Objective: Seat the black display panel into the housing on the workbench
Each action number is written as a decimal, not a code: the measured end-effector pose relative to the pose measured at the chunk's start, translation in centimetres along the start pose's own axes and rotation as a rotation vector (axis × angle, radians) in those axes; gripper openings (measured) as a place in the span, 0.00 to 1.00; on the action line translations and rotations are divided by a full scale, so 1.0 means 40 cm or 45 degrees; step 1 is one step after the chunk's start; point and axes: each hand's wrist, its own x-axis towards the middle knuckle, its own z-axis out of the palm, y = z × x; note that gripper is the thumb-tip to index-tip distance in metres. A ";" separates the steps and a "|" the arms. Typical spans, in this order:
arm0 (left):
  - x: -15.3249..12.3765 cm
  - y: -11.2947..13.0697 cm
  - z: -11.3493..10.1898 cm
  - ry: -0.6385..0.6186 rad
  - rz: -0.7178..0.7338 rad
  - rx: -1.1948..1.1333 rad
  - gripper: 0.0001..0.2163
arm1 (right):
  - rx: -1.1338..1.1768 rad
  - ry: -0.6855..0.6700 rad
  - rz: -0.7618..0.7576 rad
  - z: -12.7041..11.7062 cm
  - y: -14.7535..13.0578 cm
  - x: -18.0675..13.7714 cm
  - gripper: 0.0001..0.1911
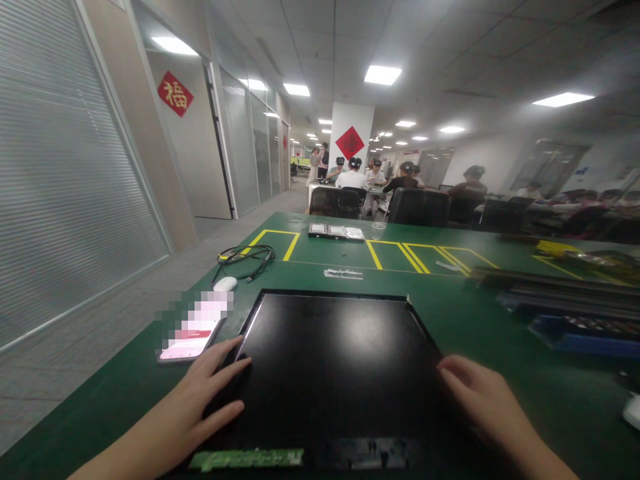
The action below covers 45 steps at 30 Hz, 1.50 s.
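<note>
A flat black panel [335, 360] lies on the green table [475, 320] straight in front of me. My left hand [200, 400] rests flat on the panel's left edge with the fingers spread. At the panel's right edge sits my right hand [480, 400], fingers curled against the side. A green circuit strip [247, 459] shows along the panel's near edge. Neither hand grips anything that I can see.
A phone [193, 337] with a lit screen lies left of the panel, with a white mouse [225, 283] and a black cable [247, 257] behind it. Small drives [336, 231] lie in the yellow-marked zone. Trays [565, 300] are stacked at right. Several people sit at far tables.
</note>
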 end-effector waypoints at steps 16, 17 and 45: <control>0.024 0.003 -0.005 -0.026 -0.073 0.212 0.20 | 0.008 -0.044 0.025 -0.003 -0.004 -0.003 0.18; 0.026 0.008 -0.008 -0.027 -0.079 0.220 0.20 | 0.007 -0.039 0.023 -0.002 -0.003 -0.002 0.18; -0.005 -0.125 0.069 0.044 -0.051 -0.050 0.18 | -0.009 -0.006 -0.003 0.004 0.006 0.000 0.16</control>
